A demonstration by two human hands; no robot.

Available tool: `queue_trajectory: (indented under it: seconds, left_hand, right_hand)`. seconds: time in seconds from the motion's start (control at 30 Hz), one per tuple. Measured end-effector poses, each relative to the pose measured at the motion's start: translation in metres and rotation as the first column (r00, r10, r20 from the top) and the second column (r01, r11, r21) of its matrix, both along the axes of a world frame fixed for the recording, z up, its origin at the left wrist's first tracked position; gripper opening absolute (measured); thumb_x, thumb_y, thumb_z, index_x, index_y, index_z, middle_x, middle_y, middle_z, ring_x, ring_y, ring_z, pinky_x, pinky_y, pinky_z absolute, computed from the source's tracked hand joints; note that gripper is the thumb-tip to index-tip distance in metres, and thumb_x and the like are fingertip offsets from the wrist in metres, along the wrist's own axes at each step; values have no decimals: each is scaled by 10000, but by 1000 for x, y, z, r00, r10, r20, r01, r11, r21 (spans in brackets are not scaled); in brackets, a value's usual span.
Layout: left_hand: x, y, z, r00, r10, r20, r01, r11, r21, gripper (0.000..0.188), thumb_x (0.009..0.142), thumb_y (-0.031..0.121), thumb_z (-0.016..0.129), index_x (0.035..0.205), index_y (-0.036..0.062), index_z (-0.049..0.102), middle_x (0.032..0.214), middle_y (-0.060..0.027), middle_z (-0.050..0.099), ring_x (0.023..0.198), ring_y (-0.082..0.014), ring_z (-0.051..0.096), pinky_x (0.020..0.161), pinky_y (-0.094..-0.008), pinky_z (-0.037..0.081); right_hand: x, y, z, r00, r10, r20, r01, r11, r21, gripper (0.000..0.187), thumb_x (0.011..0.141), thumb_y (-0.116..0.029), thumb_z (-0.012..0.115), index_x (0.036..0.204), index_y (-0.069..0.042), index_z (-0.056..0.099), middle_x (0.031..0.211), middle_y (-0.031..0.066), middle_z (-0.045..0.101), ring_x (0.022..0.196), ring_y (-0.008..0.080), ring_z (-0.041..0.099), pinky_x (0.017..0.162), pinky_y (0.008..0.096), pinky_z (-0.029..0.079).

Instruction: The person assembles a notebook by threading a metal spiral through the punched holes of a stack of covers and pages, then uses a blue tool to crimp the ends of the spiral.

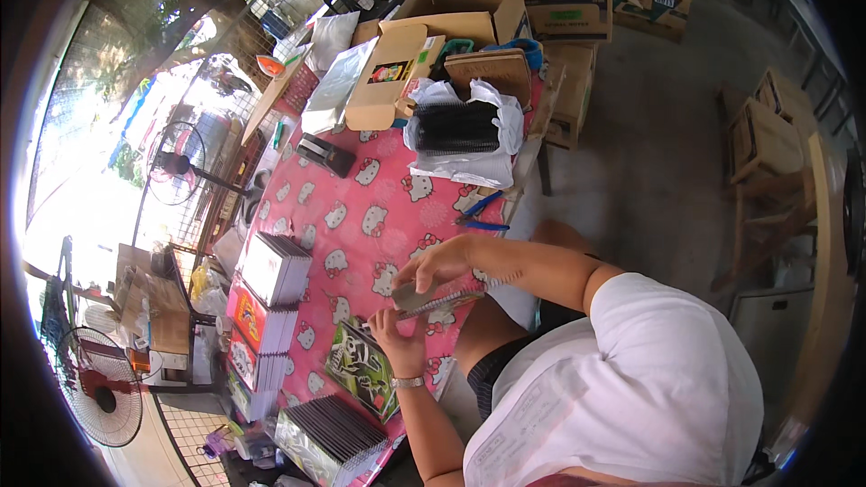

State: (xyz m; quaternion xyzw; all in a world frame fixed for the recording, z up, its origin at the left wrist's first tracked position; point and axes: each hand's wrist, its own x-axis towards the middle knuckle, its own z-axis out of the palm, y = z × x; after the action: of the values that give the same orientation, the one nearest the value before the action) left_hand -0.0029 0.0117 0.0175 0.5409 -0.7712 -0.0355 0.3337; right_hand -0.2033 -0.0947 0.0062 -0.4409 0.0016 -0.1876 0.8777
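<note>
A thin spiral notebook (442, 304), seen nearly edge-on, is held up over the near side of the table with its coil edge towards me. My left hand (397, 340), with a metal watch at the wrist, is closed on its lower end. My right hand (435, 268) has its fingers bent over the upper side of the notebook, which partly hides them. Just below the hands lies a green and black notebook (359, 368) with a panda-like picture. Beside it, a stack of black-coiled notebooks (329, 437) stands near the table's lower edge.
A pink patterned cloth (352, 230) covers the table. Several notebook stacks (271, 271) line its left side. Blue-handled pliers (483, 213) rest by the right edge. Beyond are black coils (458, 129) on white plastic, a tape dispenser (327, 155) and cardboard boxes (469, 0). Fans stand left.
</note>
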Motion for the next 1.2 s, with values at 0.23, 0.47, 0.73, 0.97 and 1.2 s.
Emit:
queue_trajectory:
  seconds: [0.23, 0.47, 0.73, 0.97, 1.2]
  left_hand:
    - [17, 3, 7, 991, -68, -112, 80, 991, 106, 313, 731, -6, 699, 1020, -2, 579, 976, -139, 597, 971, -333, 555, 852, -405, 447]
    - [44, -11, 1, 993, 5, -121, 16, 985, 173, 282, 784, -4, 724, 1027, 47, 590, 1096, -82, 554, 953, -251, 563, 794, -339, 455]
    - [70, -16, -27, 910, 3, -414, 150, 929, 338, 284, 734, -65, 742, 964, 15, 598, 988, -65, 526, 833, -184, 555, 660, -286, 466]
    - [54, -13, -19, 906, -125, -403, 255, 923, 288, 301, 759, -27, 770, 1000, 23, 597, 1000, -38, 524, 834, -148, 551, 666, -262, 463]
    - [39, -11, -12, 920, -57, -388, 192, 928, 320, 294, 776, -52, 723, 1036, 8, 602, 1029, -62, 518, 875, -165, 574, 684, -276, 499]
  right_hand:
    - [6, 3, 17, 993, -52, -108, 38, 991, -125, 492, 786, -257, 708, 1220, -52, 602, 1090, 29, 595, 1059, 124, 538, 955, 291, 406]
    - [30, -20, -6, 982, -28, -184, -2, 988, -157, 515, 807, -213, 683, 1268, -30, 548, 1159, 41, 557, 1071, 126, 534, 945, 303, 423]
    - [38, -22, -2, 971, -62, -230, -3, 961, -275, 461, 824, -241, 705, 1212, -26, 580, 1038, 6, 619, 933, 92, 576, 798, 264, 476]
    - [22, -23, -4, 947, -82, -310, -72, 887, -457, 491, 792, -219, 760, 1204, -11, 594, 1043, 32, 640, 978, 119, 581, 823, 288, 480]
    - [12, -37, -24, 693, -545, -473, 6, 660, -751, 525, 745, -380, 803, 1183, -120, 674, 1150, 77, 654, 1123, 223, 586, 961, 396, 460]
